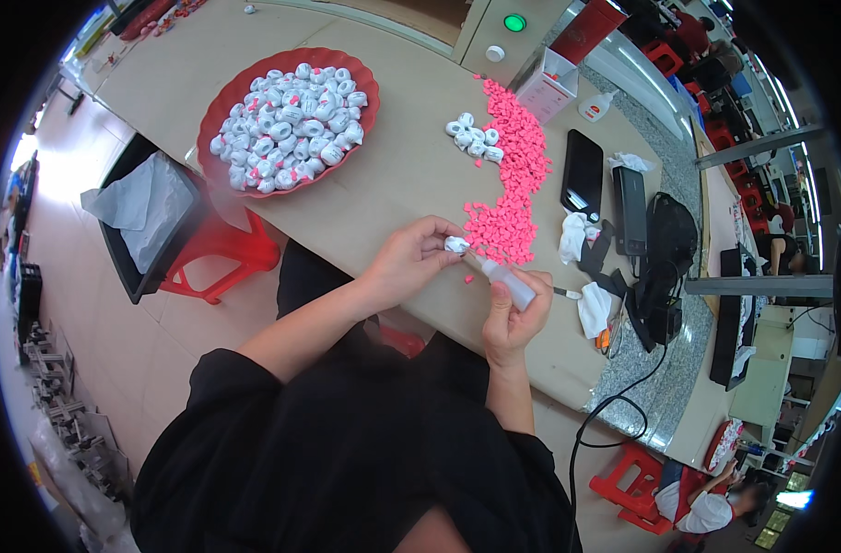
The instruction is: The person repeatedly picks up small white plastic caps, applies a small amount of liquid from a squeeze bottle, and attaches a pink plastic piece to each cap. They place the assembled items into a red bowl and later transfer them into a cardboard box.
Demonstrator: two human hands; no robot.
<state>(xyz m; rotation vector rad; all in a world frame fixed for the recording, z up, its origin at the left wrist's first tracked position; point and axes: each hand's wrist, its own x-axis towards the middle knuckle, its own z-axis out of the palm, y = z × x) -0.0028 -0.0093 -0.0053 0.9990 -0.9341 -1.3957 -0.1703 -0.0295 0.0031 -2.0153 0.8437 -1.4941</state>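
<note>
My left hand [409, 260] pinches a small rounded white piece with dark markings [455, 244] between thumb and fingertips, over the front part of the table. In my right hand [517, 318] is a small translucent squeeze bottle [513, 284], tilted so that its thin nozzle points at the white piece. Whether the tip touches the piece is too small to tell. Just beyond both hands spreads a long pile of small pink pieces [502, 230]. Several similar white pieces [473, 138] sit in a cluster at the pile's left side.
A red scalloped tray [370, 78] full of white pieces, some with pink parts, stands at the far left. A phone [582, 170], a black power bank [630, 212], crumpled tissues [595, 311] and a cable [614, 398] lie at right. Left of the table, a black bin [135, 276] rests on a red stool [222, 253].
</note>
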